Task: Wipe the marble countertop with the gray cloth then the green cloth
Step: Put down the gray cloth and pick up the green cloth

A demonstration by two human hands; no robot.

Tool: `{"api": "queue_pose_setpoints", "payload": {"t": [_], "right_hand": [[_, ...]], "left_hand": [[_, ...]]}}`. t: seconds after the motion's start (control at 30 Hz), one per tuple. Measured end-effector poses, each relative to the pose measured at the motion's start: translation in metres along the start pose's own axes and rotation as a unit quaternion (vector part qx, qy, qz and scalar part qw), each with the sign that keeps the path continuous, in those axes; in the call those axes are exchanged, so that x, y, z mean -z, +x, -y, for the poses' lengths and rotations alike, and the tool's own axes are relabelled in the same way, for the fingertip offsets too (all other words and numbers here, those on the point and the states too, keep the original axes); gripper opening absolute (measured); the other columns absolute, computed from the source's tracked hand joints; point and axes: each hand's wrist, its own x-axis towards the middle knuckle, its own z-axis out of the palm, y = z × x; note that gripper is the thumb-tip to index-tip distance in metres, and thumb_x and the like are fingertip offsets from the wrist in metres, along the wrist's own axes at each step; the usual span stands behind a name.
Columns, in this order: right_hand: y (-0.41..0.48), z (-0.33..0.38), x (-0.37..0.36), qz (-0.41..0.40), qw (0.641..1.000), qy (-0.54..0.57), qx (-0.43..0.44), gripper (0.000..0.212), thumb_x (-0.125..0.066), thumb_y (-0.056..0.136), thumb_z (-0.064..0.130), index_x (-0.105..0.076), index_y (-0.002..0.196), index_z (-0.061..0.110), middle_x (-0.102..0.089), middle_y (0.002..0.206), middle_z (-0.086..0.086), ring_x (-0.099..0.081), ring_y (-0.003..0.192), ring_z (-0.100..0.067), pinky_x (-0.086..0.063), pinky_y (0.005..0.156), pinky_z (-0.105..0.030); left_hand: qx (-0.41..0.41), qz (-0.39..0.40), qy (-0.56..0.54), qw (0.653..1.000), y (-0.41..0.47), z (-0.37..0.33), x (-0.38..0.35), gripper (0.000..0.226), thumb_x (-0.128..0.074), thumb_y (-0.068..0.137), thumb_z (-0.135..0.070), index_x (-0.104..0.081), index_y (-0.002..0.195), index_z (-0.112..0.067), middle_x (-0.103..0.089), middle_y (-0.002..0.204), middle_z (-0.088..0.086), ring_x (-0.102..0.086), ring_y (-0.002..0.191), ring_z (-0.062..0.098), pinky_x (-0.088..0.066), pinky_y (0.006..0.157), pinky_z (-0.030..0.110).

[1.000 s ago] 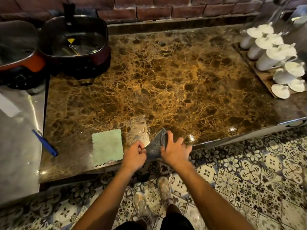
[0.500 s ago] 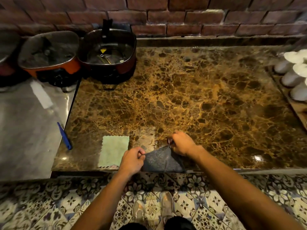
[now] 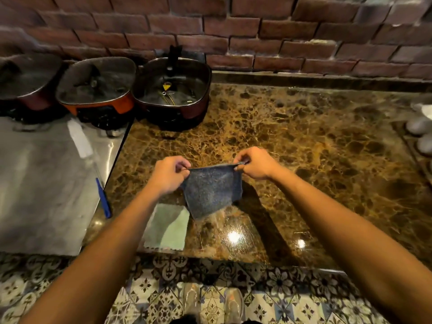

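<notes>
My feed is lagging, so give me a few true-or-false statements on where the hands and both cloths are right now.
1. Both hands hold the gray cloth by its top corners. True: left hand, right hand.
2. The gray cloth lies flat on the marble countertop. False: it hangs lifted.
3. The green cloth lies near the front edge. True.
4. The green cloth is in the right hand. False: no hand touches it.

My left forearm covers the green cloth's (image 3: 171,228) near-left corner. Beyond that cloth, the leftmost pot (image 3: 25,83) is cut by the frame edge; far right, blurred white crockery (image 3: 420,127) on a tray runs out of view.
</notes>
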Motion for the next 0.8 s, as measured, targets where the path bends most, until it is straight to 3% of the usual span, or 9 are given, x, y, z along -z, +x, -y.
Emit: {"api": "queue_pose_setpoints", "payload": {"t": [0.13, 0.23, 0.33, 0.4, 0.47, 0.53, 0.67, 0.8], "right_hand": [[0.030, 0.032, 0.020, -0.022, 0.999, 0.040, 0.002, 0.011, -0.083, 0.084, 0.016, -0.073, 0.087, 0.017, -0.065, 0.074, 0.012, -0.056, 0.067, 0.003, -0.043, 0.067, -0.015], [0.055, 0.052, 0.027, -0.045, 0.998, 0.040, 0.005, 0.015, -0.084, 0.083, 0.015, -0.070, 0.088, 0.015, -0.064, 0.074, 0.007, -0.055, 0.064, -0.001, -0.040, 0.056, -0.011], [0.082, 0.068, 0.026, -0.095, 0.995, 0.029, -0.003, 0.016, -0.083, 0.082, 0.014, -0.069, 0.087, 0.016, -0.067, 0.078, 0.000, -0.057, 0.068, -0.009, -0.042, 0.061, -0.015], [0.094, 0.074, 0.022, -0.121, 0.992, 0.038, -0.009, 0.013, -0.081, 0.084, 0.012, -0.069, 0.087, 0.016, -0.067, 0.076, 0.002, -0.057, 0.066, -0.007, -0.041, 0.060, -0.011], [0.101, 0.078, 0.012, -0.138, 0.989, 0.047, -0.009, 0.013, -0.078, 0.083, 0.008, -0.069, 0.086, 0.016, -0.064, 0.071, 0.006, -0.054, 0.061, -0.004, -0.039, 0.057, -0.007], [0.097, 0.076, -0.007, -0.133, 0.990, 0.045, -0.007, 0.013, -0.077, 0.081, 0.005, -0.070, 0.087, 0.012, -0.063, 0.071, 0.006, -0.052, 0.059, -0.002, -0.041, 0.059, -0.013], [0.067, 0.059, -0.066, -0.077, 0.996, 0.036, -0.017, 0.016, -0.080, 0.078, 0.005, -0.070, 0.087, 0.013, -0.069, 0.077, -0.001, -0.065, 0.069, -0.016, -0.053, 0.071, -0.030], [0.027, 0.044, -0.139, -0.027, 0.998, 0.031, -0.053, 0.012, -0.074, 0.083, 0.004, -0.068, 0.086, 0.014, -0.072, 0.084, 0.000, -0.067, 0.080, -0.018, -0.056, 0.079, -0.035]], "left_hand": [[-0.031, -0.009, 0.010, 0.999, 0.037, 0.004, 0.040, 0.014, -0.071, 0.088, -0.008, -0.074, 0.097, -0.019, -0.068, 0.088, 0.003, -0.063, 0.085, 0.018, -0.051, 0.080, 0.029], [-0.048, -0.019, 0.027, 0.998, 0.067, 0.015, 0.064, 0.017, -0.069, 0.088, -0.008, -0.076, 0.096, -0.022, -0.070, 0.092, 0.002, -0.063, 0.091, 0.019, -0.046, 0.083, 0.026], [-0.066, -0.027, 0.014, 0.997, 0.097, 0.024, 0.080, 0.026, -0.065, 0.087, -0.003, -0.074, 0.088, -0.027, -0.072, 0.086, -0.003, -0.067, 0.090, 0.018, -0.047, 0.081, 0.026], [-0.084, -0.035, 0.026, 0.995, 0.109, 0.030, 0.086, 0.026, -0.063, 0.087, 0.000, -0.076, 0.090, -0.023, -0.071, 0.086, -0.005, -0.066, 0.089, 0.014, -0.044, 0.080, 0.024], [-0.107, -0.040, 0.050, 0.992, 0.115, 0.040, 0.088, 0.025, -0.063, 0.087, 0.000, -0.076, 0.095, -0.019, -0.072, 0.093, -0.001, -0.065, 0.090, 0.015, -0.045, 0.082, 0.025], [-0.131, -0.031, 0.066, 0.989, 0.111, 0.058, 0.082, 0.024, -0.064, 0.086, 0.001, -0.077, 0.100, -0.015, -0.074, 0.103, 0.006, -0.067, 0.096, 0.022, -0.049, 0.088, 0.031], [-0.161, 0.041, 0.101, 0.981, 0.083, 0.111, 0.052, 0.028, -0.064, 0.087, 0.005, -0.076, 0.105, -0.012, -0.072, 0.111, 0.010, -0.066, 0.104, 0.030, -0.049, 0.096, 0.038], [-0.129, 0.172, 0.186, 0.959, 0.047, 0.163, 0.007, 0.032, -0.060, 0.091, -0.001, -0.073, 0.114, -0.018, -0.069, 0.120, 0.004, -0.064, 0.111, 0.027, -0.050, 0.094, 0.038]]}}
